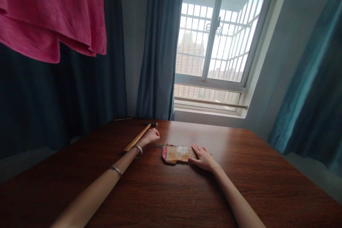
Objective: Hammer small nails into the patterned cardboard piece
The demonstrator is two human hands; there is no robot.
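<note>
My right hand (202, 157) lies with its fingers stretched out over the right part of a flat, patterned piece (176, 153), which has pink at its left end, brown speckles and ragged edges. My left hand (151, 136) is curled closed just left of that piece; what its fingers hold, if anything, is hidden. Thin dark metal pieces (159, 145) lie between the left hand and the patterned piece, too small to name surely. Beside the left hand rests a hammer (139, 137) with a pale wooden handle and a dark head pointing away from me.
Everything lies on a brown wooden table (171, 192). A thin object (123, 118) is at its far left edge. Behind it stand a blue curtain (159, 50) and a barred window (211, 42). Pink cloth (53, 14) hangs at the upper left.
</note>
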